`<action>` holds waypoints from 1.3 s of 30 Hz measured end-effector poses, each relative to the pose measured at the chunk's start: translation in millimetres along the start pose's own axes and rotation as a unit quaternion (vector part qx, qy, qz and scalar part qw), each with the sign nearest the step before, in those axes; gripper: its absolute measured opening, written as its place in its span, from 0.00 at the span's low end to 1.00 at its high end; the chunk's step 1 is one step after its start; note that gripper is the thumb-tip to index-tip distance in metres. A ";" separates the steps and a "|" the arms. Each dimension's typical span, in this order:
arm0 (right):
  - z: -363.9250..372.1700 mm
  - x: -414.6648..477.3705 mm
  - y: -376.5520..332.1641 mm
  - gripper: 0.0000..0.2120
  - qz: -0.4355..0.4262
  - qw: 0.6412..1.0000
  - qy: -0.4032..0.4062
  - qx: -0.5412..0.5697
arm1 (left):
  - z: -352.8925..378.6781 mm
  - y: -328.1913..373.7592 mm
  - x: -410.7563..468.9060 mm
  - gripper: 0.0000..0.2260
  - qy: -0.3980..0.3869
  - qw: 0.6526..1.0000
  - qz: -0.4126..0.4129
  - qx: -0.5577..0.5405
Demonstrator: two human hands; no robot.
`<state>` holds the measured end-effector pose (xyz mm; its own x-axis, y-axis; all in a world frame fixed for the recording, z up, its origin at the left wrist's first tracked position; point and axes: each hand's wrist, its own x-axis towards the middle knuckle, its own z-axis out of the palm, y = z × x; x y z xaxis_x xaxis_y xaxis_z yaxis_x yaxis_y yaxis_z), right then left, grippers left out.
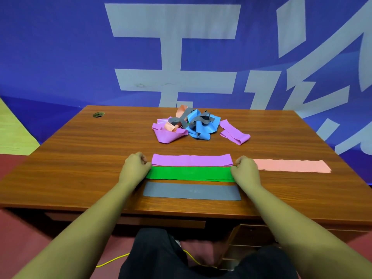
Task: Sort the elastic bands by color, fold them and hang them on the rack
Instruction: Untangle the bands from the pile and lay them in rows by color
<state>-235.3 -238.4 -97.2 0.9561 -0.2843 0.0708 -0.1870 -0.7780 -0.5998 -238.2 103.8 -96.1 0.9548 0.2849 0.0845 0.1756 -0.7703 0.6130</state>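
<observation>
Four elastic bands are laid flat on the tabletop (80, 158). Nearest the front edge a grey band (191, 191) is spread lengthwise. Just beyond it a green band (189, 173) is laid parallel, its two ends covered by the heels of the hands. Next beyond, touching the green one along its edge, a flat purple band (191, 160) is held at both ends. The left hand (134, 168) is closed on its left end and the right hand (246, 170) on its right end, each grip formed by curled fingers pinching the band. A pink band (291, 166) is laid flat just beside the right hand, on its outer side. Farther back, near the middle, a tangled heap (187, 125) of purple, pink, grey and blue bands is seen, with a loosely folded purple band (234, 133) just beside it on the right. A cable hole (98, 114) is noted at the far left corner. A blue banner (60, 57) with large white characters is hung behind.
</observation>
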 end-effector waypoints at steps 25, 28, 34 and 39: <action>115.2 118.5 -134.0 0.22 -0.284 0.944 -0.140 -0.088 | 57.4 28.0 129.9 0.14 0.018 0.965 0.203 0.165; 125.1 125.8 -134.9 0.09 -0.290 0.945 -0.113 -0.099 | 55.4 25.3 131.0 0.15 0.036 0.959 0.231 0.157; 120.9 131.2 -145.5 0.17 -0.268 0.961 -0.071 0.003 | 39.3 39.4 131.5 0.22 0.044 0.967 0.248 0.036; 103.7 131.5 -151.3 0.04 -0.279 0.957 -0.072 0.009 | 17.2 58.4 128.0 0.18 0.063 0.951 0.301 0.032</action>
<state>-57.8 -100.0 -79.8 0.9272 0.2552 0.2743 0.3657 -0.7753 -0.5150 -101.6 85.5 -63.0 0.8507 -0.1558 0.5021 -0.3766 -0.8470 0.3752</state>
